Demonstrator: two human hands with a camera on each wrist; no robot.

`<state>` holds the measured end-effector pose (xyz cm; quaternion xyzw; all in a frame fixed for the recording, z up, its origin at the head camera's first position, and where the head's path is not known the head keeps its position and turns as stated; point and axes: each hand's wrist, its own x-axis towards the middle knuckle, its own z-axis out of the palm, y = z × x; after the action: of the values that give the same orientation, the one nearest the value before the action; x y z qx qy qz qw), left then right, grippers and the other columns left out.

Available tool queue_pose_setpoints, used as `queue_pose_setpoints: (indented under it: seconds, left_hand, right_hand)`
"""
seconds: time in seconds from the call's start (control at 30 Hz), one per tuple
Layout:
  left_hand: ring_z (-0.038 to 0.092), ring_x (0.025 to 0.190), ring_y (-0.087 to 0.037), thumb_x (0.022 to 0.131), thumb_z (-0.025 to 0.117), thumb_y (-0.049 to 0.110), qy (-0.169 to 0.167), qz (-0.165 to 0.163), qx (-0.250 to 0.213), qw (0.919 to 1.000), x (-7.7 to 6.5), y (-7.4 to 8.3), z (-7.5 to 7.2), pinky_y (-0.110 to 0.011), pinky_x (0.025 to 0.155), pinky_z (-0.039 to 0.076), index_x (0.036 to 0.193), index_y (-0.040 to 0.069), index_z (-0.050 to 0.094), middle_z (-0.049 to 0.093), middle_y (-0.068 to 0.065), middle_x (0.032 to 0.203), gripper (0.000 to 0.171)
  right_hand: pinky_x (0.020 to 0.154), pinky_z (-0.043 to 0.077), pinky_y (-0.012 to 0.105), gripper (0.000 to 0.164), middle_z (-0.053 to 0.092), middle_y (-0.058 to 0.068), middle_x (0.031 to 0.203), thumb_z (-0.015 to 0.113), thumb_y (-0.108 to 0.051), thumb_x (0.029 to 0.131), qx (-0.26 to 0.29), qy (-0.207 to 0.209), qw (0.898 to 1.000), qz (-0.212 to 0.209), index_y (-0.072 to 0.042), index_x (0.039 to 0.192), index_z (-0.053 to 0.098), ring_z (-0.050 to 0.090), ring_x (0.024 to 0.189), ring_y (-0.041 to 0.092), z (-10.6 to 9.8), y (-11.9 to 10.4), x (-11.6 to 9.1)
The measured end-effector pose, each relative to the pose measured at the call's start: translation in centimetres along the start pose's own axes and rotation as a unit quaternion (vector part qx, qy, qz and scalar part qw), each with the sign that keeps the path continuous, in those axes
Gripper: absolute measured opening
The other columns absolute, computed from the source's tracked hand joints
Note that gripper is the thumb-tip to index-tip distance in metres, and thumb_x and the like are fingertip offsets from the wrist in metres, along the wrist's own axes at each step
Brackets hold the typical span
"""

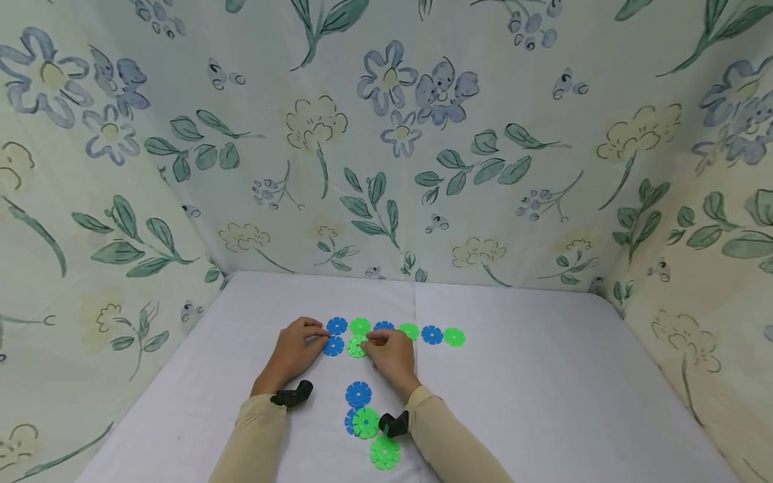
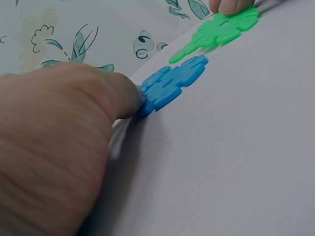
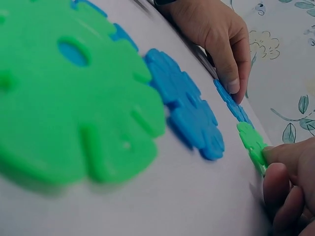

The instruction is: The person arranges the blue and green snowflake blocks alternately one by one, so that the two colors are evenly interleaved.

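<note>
Flat notched plastic discs, blue and green, lie on the white cloth. My left hand (image 1: 297,350) is at the left end of the rows, its thumb and fingertips touching the edge of a blue notched disc (image 2: 172,87). From the right, my right hand (image 1: 391,357) pinches a green notched disc (image 3: 252,140) between thumb and fingers, beside that blue disc. Behind them runs a row with a blue disc (image 1: 337,326) and a green disc (image 1: 359,326) at its left; the right hand partly covers another blue one. The left hand's other fingertips are hidden in the left wrist view.
Nearer me lie a blue disc (image 1: 359,394), a green disc (image 1: 365,423) overlapping another blue one, and a green disc (image 1: 384,453) by the right forearm. The back row ends in a green disc (image 1: 454,337). Floral cloth (image 1: 386,221) hangs around the table.
</note>
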<state>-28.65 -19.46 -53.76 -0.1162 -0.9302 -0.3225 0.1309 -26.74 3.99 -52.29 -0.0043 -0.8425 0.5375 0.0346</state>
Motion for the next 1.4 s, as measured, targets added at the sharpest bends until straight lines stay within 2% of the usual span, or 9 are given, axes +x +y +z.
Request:
queue_pose_setpoints:
  seconds: [0.43,0.63,0.7,0.87,1.03,1.1,1.23,1.4]
  left_hand:
    - [0.061,0.115,-0.023,0.095,0.070,0.027,-0.002,-0.005,0.007,1.0000,-0.1,0.2,0.0,-0.049,0.102,0.046,0.103,0.021,0.079,0.065,0.001,0.117,0.014]
    - [0.061,0.116,-0.024,0.094,0.070,0.027,-0.003,0.000,0.004,1.0000,-0.1,0.3,0.2,-0.050,0.103,0.045,0.104,0.021,0.079,0.065,0.000,0.117,0.014]
    - [0.061,0.117,-0.024,0.094,0.070,0.027,-0.003,0.001,0.008,1.0000,-0.2,0.2,0.3,-0.051,0.103,0.044,0.104,0.021,0.079,0.065,0.000,0.118,0.015]
    - [0.061,0.117,-0.025,0.094,0.071,0.027,0.004,0.002,0.017,0.9998,-0.2,0.1,0.3,-0.055,0.105,0.041,0.103,0.020,0.079,0.066,-0.001,0.118,0.015]
    - [0.061,0.116,-0.026,0.093,0.071,0.027,0.008,0.011,0.009,0.9999,0.0,0.1,0.3,-0.057,0.103,0.040,0.103,0.020,0.080,0.066,-0.002,0.118,0.014]
    - [0.062,0.115,-0.026,0.093,0.072,0.026,0.011,0.012,0.008,0.9998,0.0,0.1,0.3,-0.057,0.103,0.041,0.102,0.020,0.080,0.067,-0.002,0.117,0.013]
    - [0.062,0.114,-0.026,0.093,0.072,0.025,0.014,0.013,0.011,0.9998,-0.1,0.1,0.3,-0.058,0.102,0.041,0.101,0.020,0.080,0.067,-0.002,0.116,0.012]
    - [0.062,0.116,-0.026,0.094,0.071,0.028,0.005,0.005,0.015,0.9999,-0.2,0.1,0.1,-0.057,0.104,0.040,0.102,0.021,0.079,0.067,-0.002,0.118,0.014]
  right_hand:
    - [0.048,0.051,0.028,0.012,0.069,-0.005,0.079,0.080,-0.022,0.085,-0.028,0.017,0.999,-0.010,-0.016,0.095,0.077,0.062,0.053,0.011,0.4,0.2,0.0]
    - [0.049,0.051,0.028,0.012,0.069,-0.002,0.082,0.076,-0.022,0.089,0.006,-0.008,1.000,-0.017,-0.015,0.098,0.075,0.061,0.052,0.013,-0.5,0.3,-0.4]
    - [0.051,0.052,0.027,0.012,0.068,-0.002,0.085,0.075,-0.025,0.090,0.017,-0.024,1.000,-0.008,-0.017,0.100,0.075,0.061,0.054,0.012,-0.8,0.1,-0.5]
    - [0.057,0.054,0.028,0.018,0.067,0.000,0.094,0.073,-0.029,0.093,0.028,-0.050,0.998,-0.008,-0.019,0.107,0.074,0.060,0.059,0.014,-2.6,-1.6,-1.2]
    - [0.058,0.054,0.029,0.022,0.068,0.002,0.098,0.071,-0.032,0.094,0.033,-0.052,0.997,-0.042,-0.017,0.110,0.074,0.059,0.058,0.016,-5.3,-3.4,-1.9]
    - [0.057,0.053,0.029,0.021,0.068,0.001,0.099,0.071,-0.034,0.094,0.036,-0.058,0.997,-0.048,-0.020,0.109,0.074,0.058,0.057,0.016,-6.3,-3.7,-2.2]
    - [0.056,0.050,0.028,0.018,0.067,-0.001,0.100,0.071,-0.038,0.093,0.039,-0.075,0.995,-0.054,-0.027,0.107,0.074,0.059,0.057,0.018,-7.9,-3.8,-3.2]
    - [0.053,0.047,0.028,0.022,0.067,-0.002,0.102,0.071,-0.040,0.092,0.035,-0.107,0.991,-0.066,-0.026,0.108,0.075,0.059,0.057,0.022,-8.2,-2.8,-4.5]
